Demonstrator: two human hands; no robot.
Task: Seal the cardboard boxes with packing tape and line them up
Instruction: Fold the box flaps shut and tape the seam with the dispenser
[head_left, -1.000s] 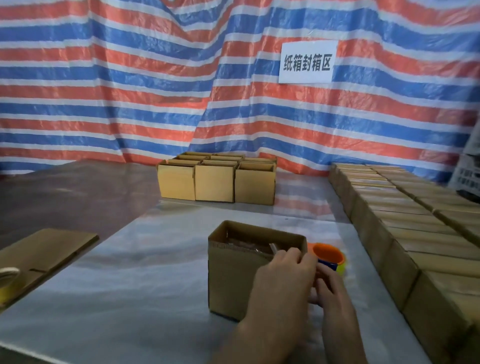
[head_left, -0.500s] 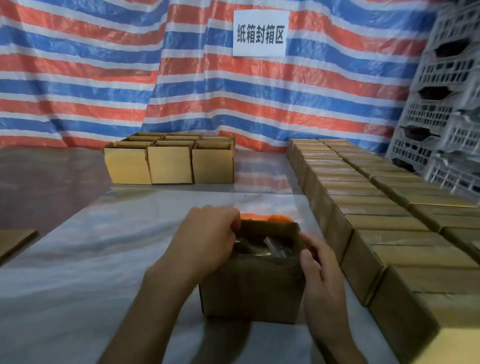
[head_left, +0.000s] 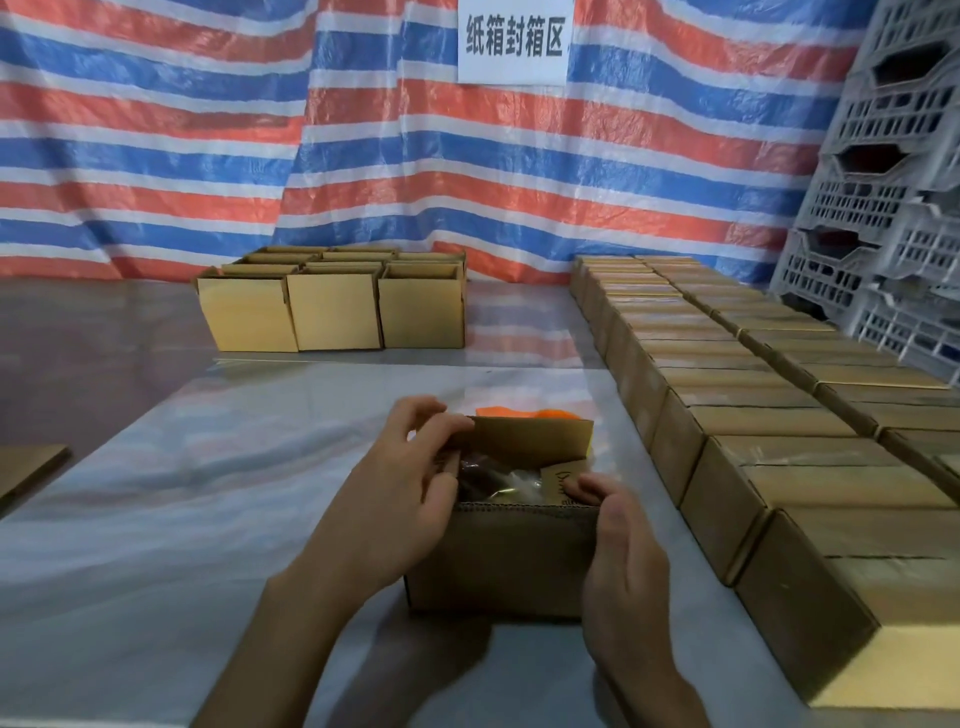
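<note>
Pinching far flap (head_left: 535, 441) of box (head_left: 498, 561), left hand (head_left: 400, 493) — newly raised, seemingly

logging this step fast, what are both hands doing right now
left hand: pinches the far flap of the box
right hand: grips the box at its right edge, thumb on the side flap

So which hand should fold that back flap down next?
The left hand, probably. Its fingers pinch the left end of the upright back flap, so it could simply push it down. The right hand grips the near right rim of the box, farther from that flap.
</note>
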